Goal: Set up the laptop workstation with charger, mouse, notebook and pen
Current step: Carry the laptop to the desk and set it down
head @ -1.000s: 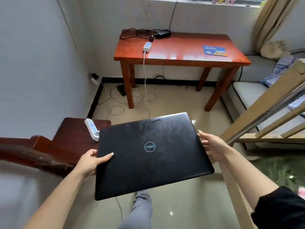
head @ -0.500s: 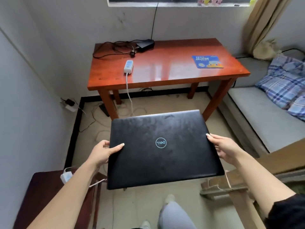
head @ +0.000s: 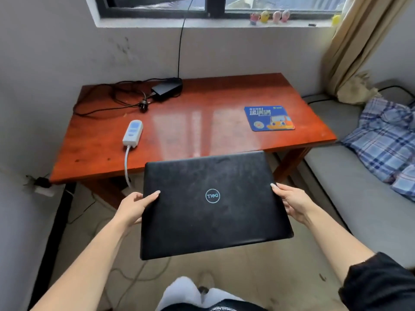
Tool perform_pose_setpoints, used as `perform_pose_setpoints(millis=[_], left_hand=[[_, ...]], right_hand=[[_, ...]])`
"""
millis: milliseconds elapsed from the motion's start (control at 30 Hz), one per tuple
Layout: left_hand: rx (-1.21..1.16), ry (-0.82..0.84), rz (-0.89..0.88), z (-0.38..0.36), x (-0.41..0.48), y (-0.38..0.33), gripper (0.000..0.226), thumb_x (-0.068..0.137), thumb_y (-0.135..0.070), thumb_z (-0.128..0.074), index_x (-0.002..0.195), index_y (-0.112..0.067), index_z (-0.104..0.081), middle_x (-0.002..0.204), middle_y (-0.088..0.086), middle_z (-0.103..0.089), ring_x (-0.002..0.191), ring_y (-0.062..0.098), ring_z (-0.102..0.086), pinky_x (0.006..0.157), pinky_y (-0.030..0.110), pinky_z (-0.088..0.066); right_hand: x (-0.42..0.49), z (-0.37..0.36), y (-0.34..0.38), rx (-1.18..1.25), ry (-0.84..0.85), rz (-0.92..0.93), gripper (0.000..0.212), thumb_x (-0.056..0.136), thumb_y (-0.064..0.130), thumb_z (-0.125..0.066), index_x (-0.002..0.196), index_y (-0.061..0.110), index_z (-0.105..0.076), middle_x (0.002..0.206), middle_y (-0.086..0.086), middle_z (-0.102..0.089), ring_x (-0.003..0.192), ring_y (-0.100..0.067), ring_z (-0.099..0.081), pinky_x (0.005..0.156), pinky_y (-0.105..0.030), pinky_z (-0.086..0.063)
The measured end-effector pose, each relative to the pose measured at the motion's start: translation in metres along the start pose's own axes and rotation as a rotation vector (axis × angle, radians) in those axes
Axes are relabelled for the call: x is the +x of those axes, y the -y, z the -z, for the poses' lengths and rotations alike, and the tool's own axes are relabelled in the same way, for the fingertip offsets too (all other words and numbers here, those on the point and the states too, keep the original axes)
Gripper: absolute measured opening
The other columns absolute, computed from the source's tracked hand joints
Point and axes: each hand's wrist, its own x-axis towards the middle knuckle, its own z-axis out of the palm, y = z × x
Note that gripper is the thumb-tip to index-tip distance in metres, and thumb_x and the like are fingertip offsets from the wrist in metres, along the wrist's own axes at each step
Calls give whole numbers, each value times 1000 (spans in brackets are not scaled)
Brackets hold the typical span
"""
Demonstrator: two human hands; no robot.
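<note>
a white power strip (head: 133, 133) lies on the left of the red-brown desk (head: 184, 131), the left hand (head: 134, 206) and right hand (head: 293, 202) grip the side edges of a closed black laptop (head: 212, 203) held just before it, and a blue mouse pad (head: 269, 118) lies at right.

Both bare forearms reach forward from the bottom corners of the view and come toward each other. The left hand (head: 134, 206) is closed on the left edge of the flat, closed black laptop (head: 211, 203), with the thumb lying on top of the lid and the fingers under it. The right hand (head: 292, 202) clamps the right edge in the same way, thumb on top. A black sleeve (head: 379, 286) covers the right upper arm.
</note>
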Motion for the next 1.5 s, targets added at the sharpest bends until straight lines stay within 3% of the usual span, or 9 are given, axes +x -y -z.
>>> perform_pose_setpoints(millis=[100,200,433,700,867,1067,1233,1400,1500], left_hand=[[-2,0,-2,-20,35,-35,45,74,-45,-78,94,-8,-60,85,1,-61,68,15,-56,73,33,-53],[-7,2,-16,-38,69,-71,38,76,-42,-77,90,-11,-60,84,1,-63,71,15,-59,66,29,-50],[9,-5,-45,-68,165,-138,41,79,-34,-76,102,-5,-59,100,10,-70,82,22,-66,74,36,-55],[14,12,21,-95,286,-199,40,78,-33,-77,100,-5,-58,90,10,-68,69,19,-62,63,30,-51],[25,-17,74,-98,339,-224,42,77,-34,-77,95,-1,-58,81,12,-65,71,22,-57,66,33,-47],[33,-67,129,-95,374,-239,37,76,-39,-77,88,-8,-61,85,12,-69,70,22,-56,64,33,-43],[43,-98,169,-92,386,-246,37,76,-36,-78,88,-7,-60,73,10,-65,61,21,-54,59,32,-43],[37,-114,190,-89,398,-250,38,79,-32,-77,92,-2,-58,74,12,-60,66,22,-49,57,29,-40],[34,-122,208,-87,404,-251,37,78,-32,-77,91,-3,-58,74,12,-59,67,22,-46,57,29,-37]], right_hand=[[41,6,34,-1,21,15,10,91,23,-63,98,23,-71,96,5,-73,86,-15,-65,68,-29,-48],[80,8,67,-14,13,20,20,91,25,-64,109,22,-71,103,2,-74,90,-17,-65,71,-31,-47],[181,2,134,-21,32,-10,28,83,22,-73,111,21,-72,102,1,-76,93,-19,-68,66,-30,-49],[303,-17,198,47,34,-83,34,79,8,-75,111,18,-68,87,4,-77,77,-12,-72,65,-29,-51],[361,-35,229,51,24,-165,56,76,7,-77,129,10,-58,101,-10,-75,77,-21,-73,50,-26,-55],[410,-56,259,-22,61,-155,44,78,12,-77,117,23,-61,97,0,-74,86,-17,-70,72,-32,-53],[439,-68,268,-85,77,-181,51,74,13,-80,123,15,-64,101,-3,-76,91,-21,-72,86,-39,-56],[454,-80,279,-106,77,-195,49,76,11,-79,123,16,-64,98,-5,-75,73,-16,-72,48,-18,-51],[463,-83,279,-143,82,-199,49,74,16,-81,120,18,-66,98,-3,-76,79,-17,-73,52,-19,-51]])
